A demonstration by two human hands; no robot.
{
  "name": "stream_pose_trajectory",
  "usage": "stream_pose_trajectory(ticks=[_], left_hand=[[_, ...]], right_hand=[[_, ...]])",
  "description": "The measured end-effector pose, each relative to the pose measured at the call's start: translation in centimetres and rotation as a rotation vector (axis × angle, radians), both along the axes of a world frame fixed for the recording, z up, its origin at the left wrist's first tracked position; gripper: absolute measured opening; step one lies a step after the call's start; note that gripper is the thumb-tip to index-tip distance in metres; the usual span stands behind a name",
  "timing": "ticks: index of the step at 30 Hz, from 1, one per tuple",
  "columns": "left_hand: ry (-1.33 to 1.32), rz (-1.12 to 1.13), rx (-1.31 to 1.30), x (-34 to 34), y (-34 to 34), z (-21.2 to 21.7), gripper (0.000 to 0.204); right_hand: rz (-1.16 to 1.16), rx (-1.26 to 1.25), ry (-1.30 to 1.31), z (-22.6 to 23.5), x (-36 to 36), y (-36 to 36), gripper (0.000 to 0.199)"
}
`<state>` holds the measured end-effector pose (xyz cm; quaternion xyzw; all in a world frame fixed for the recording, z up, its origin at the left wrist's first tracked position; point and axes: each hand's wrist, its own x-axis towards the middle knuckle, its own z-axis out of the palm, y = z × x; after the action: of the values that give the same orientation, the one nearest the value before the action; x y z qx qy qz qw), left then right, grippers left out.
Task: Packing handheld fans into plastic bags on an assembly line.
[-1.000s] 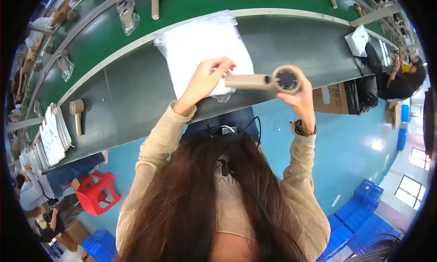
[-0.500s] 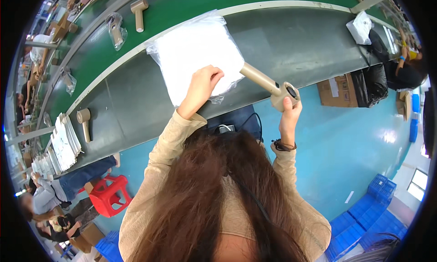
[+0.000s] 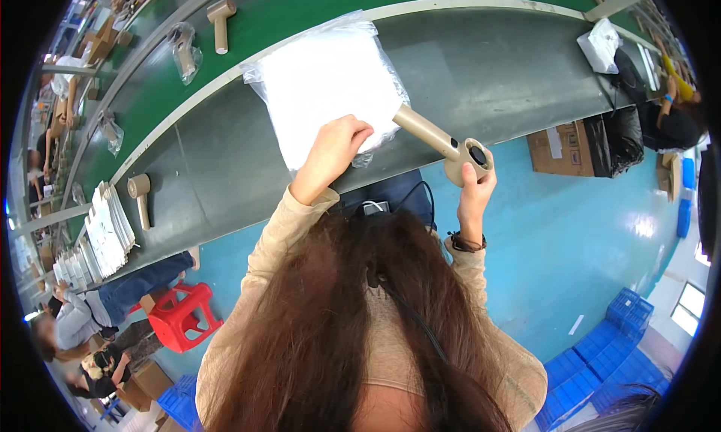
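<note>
My right hand [image 3: 475,190] holds a beige hair dryer [image 3: 443,144] by its round head, with the handle pointing up and left toward a stack of clear plastic bags [image 3: 323,83] on the grey table [image 3: 481,64]. My left hand [image 3: 335,148] rests on the near edge of the bag stack, fingers curled on the top bag. My hair fills the lower middle of the view.
A green conveyor belt [image 3: 300,12] runs behind the table with bagged and bare beige hair dryers [image 3: 219,21] on it. Another dryer [image 3: 140,196] and stacked white sheets [image 3: 105,233] lie at the left. A red stool [image 3: 182,316], a cardboard box [image 3: 559,147] and blue crates [image 3: 608,349] stand on the floor.
My right hand has lowered and turned the hair dryer so its handle now points at the bags. My left hand has dropped from the dryer onto the bag stack.
</note>
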<state>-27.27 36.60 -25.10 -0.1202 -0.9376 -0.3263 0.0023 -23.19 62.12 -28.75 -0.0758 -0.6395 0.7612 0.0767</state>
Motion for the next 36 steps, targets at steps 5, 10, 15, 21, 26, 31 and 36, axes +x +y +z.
stream_pose_trajectory(ticks=[5,10,15,21,26,31,36], left_hand=[[-0.133,0.197,0.205,0.2,0.8,0.6,0.014],[-0.150,0.315,0.310,0.4,1.1,1.2,0.014],[-0.097,0.349,0.131,0.5,1.1,1.2,0.014],[-0.132,0.328,0.276,0.2,1.5,0.4,0.012],[-0.215,0.298,0.384,0.1,1.0,-0.2,0.014],[-0.144,0.270,0.342,0.2,1.6,-0.2,0.016],[-0.180,0.236,0.365,0.3,2.4,-0.3,0.018]], right_hand=[[-0.003,0.000,0.000,0.0,0.1,0.1,0.049],[-0.018,0.010,-0.011,-0.2,0.3,0.3,0.049],[-0.022,0.082,0.016,0.8,0.5,0.2,0.046],[0.104,0.128,0.056,1.5,0.7,-0.6,0.044],[0.044,0.600,0.089,2.6,0.5,-0.4,0.048],[0.018,0.596,0.193,3.5,0.9,0.4,0.050],[0.103,0.286,0.175,3.4,0.7,0.0,0.047]])
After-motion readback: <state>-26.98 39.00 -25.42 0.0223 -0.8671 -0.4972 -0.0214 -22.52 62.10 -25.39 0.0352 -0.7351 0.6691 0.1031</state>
